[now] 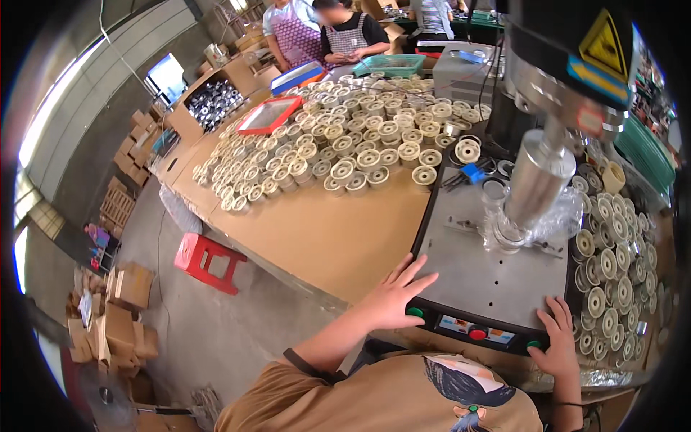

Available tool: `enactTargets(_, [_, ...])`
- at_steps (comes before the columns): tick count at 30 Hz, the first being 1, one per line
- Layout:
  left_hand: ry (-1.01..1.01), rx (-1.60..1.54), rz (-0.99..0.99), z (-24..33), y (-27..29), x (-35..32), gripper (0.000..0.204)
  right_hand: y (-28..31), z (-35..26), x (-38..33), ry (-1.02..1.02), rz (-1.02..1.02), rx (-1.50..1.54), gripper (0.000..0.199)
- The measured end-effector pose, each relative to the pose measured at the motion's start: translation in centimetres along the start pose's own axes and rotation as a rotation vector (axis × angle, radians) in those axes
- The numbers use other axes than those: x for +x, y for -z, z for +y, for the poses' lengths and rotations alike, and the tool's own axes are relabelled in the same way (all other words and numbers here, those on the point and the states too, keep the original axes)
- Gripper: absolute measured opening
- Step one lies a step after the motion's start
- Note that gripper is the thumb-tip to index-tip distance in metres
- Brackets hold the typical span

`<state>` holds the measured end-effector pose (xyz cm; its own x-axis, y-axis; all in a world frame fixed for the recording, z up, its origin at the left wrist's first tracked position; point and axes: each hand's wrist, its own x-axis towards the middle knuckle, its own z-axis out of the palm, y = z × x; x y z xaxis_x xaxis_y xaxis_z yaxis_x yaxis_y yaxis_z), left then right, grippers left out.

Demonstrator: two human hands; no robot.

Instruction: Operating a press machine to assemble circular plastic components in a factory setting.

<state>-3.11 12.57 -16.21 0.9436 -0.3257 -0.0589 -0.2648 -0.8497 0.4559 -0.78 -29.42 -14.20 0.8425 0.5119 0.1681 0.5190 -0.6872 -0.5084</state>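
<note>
In front of me stands a bench press with a grey metal bed plate and a shiny cylindrical ram. Crumpled clear plastic film surrounds the ram's lower end, and a round part beneath it is mostly hidden. My left hand lies at the plate's left front corner, fingers spread, its thumb by a green button. At the right front corner, my right hand has its fingers stretched out and its thumb beside another green button. Neither hand holds anything. Between them sits a red button.
Many cream round metal parts cover the table's far left; more crowd the right side. A red-rimmed tray lies among them. A blue-handled tool rests behind the plate. A red stool stands left. People work beyond the table.
</note>
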Motion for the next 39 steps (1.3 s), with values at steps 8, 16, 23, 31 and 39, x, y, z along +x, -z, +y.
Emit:
enactTargets(8, [-0.087,-0.096,0.032,-2.8,-0.2,1.3,0.093,-3.9,-0.1,4.8,-0.192,0.212,-0.077,0.047])
enactTargets(16, [0.517,-0.678,0.846,-22.6,3.5,4.2,0.072,-5.6,-2.0,7.4,-0.268,0.314,-0.261,0.051])
enactTargets(23, [0.512,-0.896,1.432,-44.2,8.7,2.3,0.072,-5.7,-3.0,6.6,-0.331,0.23,-0.32,0.056])
enactTargets(31, [0.296,-1.277,1.318,-49.8,13.6,5.4,0.058,-6.1,-3.1,8.1,-0.313,0.23,-0.357,0.055])
enactTargets(39, [0.229,-1.4,1.289,-50.1,15.8,5.6,0.054,-6.5,-2.2,8.3,-0.354,0.129,-0.462,0.058])
